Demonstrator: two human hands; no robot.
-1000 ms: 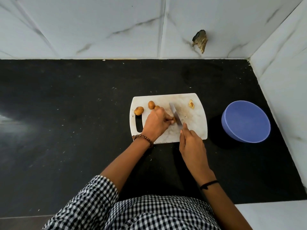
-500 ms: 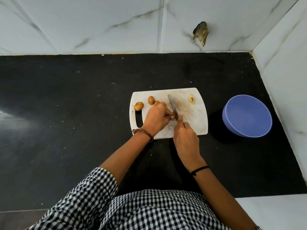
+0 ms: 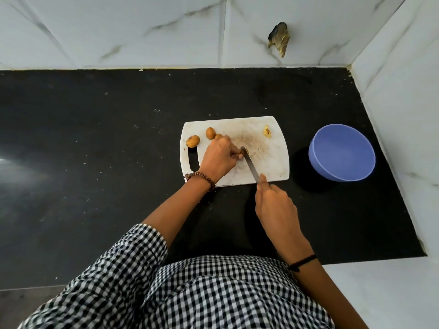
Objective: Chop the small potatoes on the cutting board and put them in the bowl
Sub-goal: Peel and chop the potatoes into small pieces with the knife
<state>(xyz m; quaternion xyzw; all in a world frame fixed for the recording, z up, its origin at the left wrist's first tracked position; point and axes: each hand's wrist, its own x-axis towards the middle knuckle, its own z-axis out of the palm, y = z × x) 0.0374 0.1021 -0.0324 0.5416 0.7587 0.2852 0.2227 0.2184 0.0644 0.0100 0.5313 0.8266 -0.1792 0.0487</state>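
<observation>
Early: your left grip [image 3: 217, 160] pinches small brown potato [image 3: 245, 151], right grip [image 3: 275, 205] clamps steel knife [image 3: 250, 166]; round blue bowl [image 3: 317, 162] empty, whole potatoes [image 3: 210, 133] wait.

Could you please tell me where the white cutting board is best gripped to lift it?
Grip the cutting board at its left end, hooking through the oblong handle slot, coming from the left. The slot runs along that short edge and is uncovered; the left hand and knife occupy the middle, so lifting should probably wait.
</observation>
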